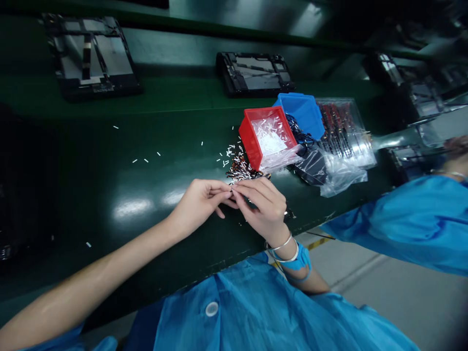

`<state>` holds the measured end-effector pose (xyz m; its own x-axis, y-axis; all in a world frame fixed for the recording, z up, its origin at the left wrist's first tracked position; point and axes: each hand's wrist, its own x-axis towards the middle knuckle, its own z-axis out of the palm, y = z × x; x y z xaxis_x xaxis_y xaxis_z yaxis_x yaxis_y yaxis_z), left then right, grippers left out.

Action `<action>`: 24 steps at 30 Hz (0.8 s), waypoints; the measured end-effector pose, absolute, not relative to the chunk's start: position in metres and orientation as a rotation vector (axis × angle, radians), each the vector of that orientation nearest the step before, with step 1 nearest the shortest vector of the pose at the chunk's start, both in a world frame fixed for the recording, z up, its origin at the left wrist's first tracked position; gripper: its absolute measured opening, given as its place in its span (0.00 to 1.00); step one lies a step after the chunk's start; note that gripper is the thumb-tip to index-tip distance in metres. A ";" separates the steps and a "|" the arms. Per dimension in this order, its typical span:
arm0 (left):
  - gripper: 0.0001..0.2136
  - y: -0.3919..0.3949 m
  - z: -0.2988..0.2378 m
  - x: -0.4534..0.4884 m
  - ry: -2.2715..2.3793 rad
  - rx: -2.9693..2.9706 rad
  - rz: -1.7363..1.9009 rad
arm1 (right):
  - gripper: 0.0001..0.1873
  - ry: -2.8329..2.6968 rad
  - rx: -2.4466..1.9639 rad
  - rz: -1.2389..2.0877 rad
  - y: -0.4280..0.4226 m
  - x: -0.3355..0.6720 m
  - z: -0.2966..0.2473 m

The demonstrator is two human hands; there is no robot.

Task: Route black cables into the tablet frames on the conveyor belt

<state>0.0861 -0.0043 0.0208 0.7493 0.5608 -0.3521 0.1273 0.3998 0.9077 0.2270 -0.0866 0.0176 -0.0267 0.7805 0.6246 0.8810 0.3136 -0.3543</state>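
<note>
My left hand (208, 197) and my right hand (261, 202) meet fingertip to fingertip over the green bench. Both are closed in a pinch on something tiny between them, too small to name. Just beyond my fingers lies a pile of small dark and copper-coloured parts (239, 168) mixed with short white strips. Behind the pile a red bin (251, 141) leans over, holding many small white pieces (272, 136) in a clear plastic bag. A blue bin (305, 114) with black cable-like parts (296, 127) stands against it on the right.
Loose white strips (146, 160) are scattered over the green bench (91, 195). Opened tablet-like devices (256, 73) sit along the raised back ledge. Right of the bins are a clear tray of parts (343, 126) and a plastic bag (343, 175). A co-worker's blue sleeve (409, 219) reaches in at right.
</note>
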 end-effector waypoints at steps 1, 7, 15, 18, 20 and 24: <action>0.07 -0.005 0.021 0.086 0.700 1.191 0.331 | 0.06 -1.811 -1.491 -0.149 -0.087 0.227 0.017; 0.08 -0.006 0.022 0.085 0.706 1.321 0.384 | 0.06 -1.816 -1.477 -0.169 -0.087 0.222 0.021; 0.08 0.006 0.023 0.081 0.715 1.024 0.266 | 0.12 -1.610 -1.914 -0.617 -0.060 0.288 0.041; 0.07 0.008 0.020 0.084 0.696 0.956 0.241 | 0.16 -1.767 -1.842 -0.593 -0.059 0.288 0.041; 0.08 0.008 0.020 0.085 0.683 0.933 0.216 | 0.14 -1.961 -1.678 -0.506 -0.064 0.275 0.039; 0.10 0.009 0.026 0.081 0.627 0.955 0.152 | 0.09 -2.085 -1.456 -0.340 -0.069 0.254 0.031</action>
<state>0.0811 0.0086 0.0264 0.8137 0.3883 -0.4326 0.1473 0.5821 0.7996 0.2538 -0.0692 0.0313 -0.2464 0.7757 0.5810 0.9200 0.3757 -0.1113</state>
